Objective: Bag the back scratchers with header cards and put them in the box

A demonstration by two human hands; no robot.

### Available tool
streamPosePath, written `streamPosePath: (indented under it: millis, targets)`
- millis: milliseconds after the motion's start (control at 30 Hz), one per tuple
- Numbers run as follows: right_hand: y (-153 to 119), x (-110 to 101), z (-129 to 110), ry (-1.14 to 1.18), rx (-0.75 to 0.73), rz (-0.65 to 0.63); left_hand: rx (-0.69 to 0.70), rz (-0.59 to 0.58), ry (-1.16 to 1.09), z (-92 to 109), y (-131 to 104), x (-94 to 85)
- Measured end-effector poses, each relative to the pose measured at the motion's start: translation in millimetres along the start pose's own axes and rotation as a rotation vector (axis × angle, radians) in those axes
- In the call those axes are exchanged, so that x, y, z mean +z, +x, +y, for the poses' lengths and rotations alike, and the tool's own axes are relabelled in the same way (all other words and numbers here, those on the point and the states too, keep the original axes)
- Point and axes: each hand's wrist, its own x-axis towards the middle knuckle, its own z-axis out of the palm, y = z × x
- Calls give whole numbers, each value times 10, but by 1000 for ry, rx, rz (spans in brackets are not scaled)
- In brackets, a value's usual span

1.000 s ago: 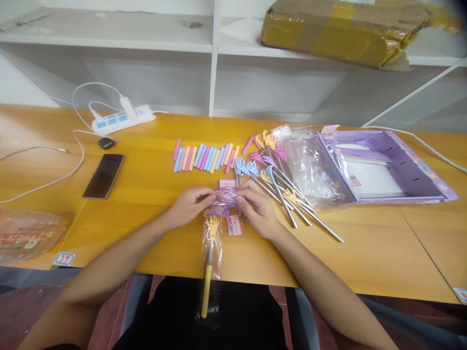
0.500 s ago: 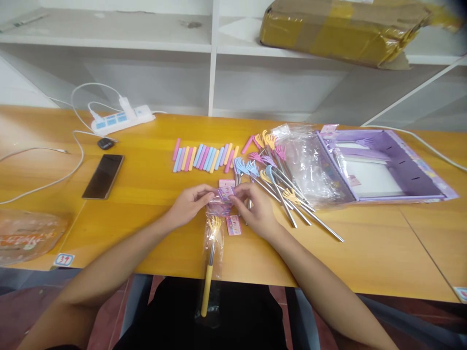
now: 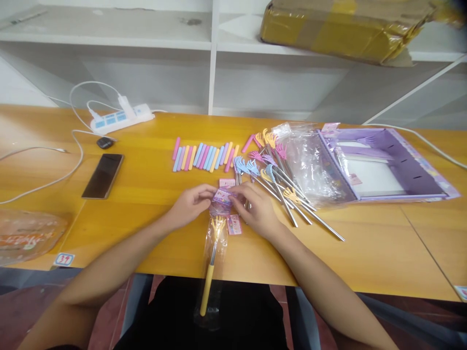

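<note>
A yellow back scratcher (image 3: 207, 291) lies in a clear plastic bag (image 3: 221, 243), its claw end towards my hands and its handle past the table's front edge. At the bag's top is a pink and purple header card (image 3: 222, 196). My left hand (image 3: 191, 205) is closed at the card's left edge, thumb against the fingers. From the other side, my right hand (image 3: 255, 206) pinches the card's right edge. Another printed card (image 3: 234, 224) lies below my right fingers, and a further card (image 3: 226, 183) lies just behind the held one.
Coloured handle sleeves (image 3: 204, 157) lie in a row behind my hands. Several metal back scratchers (image 3: 292, 194) are heaped to the right, beside clear bags (image 3: 310, 160) and a purple box (image 3: 419, 170). A phone (image 3: 102, 176) and a power strip (image 3: 124, 120) lie left.
The header card and the top of the bag have shifted slightly, and the claw end has moved a little to the right. My left thumb has drawn back slightly from the card's face.
</note>
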Motion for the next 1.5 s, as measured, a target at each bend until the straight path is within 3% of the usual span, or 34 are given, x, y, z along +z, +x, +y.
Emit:
streamPosePath:
  millis: [367,500,833,1133,1500]
  targets:
    - [-16,-6,7,17,-110,-35,37,32,67,-74,4,31]
    - [8,-33,-30,92,-10,0,60,44,63,-60,-11,39]
    - [44,-51,8,512,342,-93,153,67,154,-19,-29,72]
    - [88,-110,-58,477,293,-114,137,58,154,-47,-23,75]
    - [67,-75,-45,472,299,-72,163,11,307,3,-21,49]
